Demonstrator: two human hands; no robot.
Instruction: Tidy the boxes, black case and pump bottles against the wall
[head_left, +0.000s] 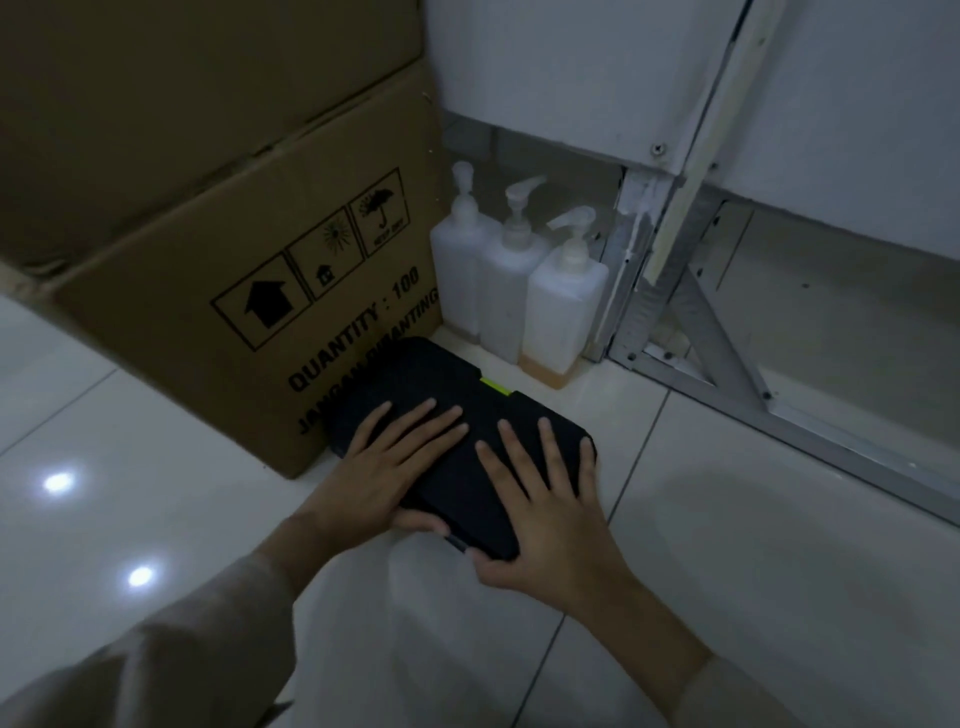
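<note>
Black flat zip case (457, 441) under both your flat, spread hands, left (387, 467) and right (540, 514), nothing clamped; next slide it against brown cardboard box (249, 291).

Dim room. Glossy white tiled floor (753, 545), two ceiling-light reflections (58, 482) at eight o'clock. White wall panel (545, 67) at twelve, bare metal frame (691, 332) at three.
</note>
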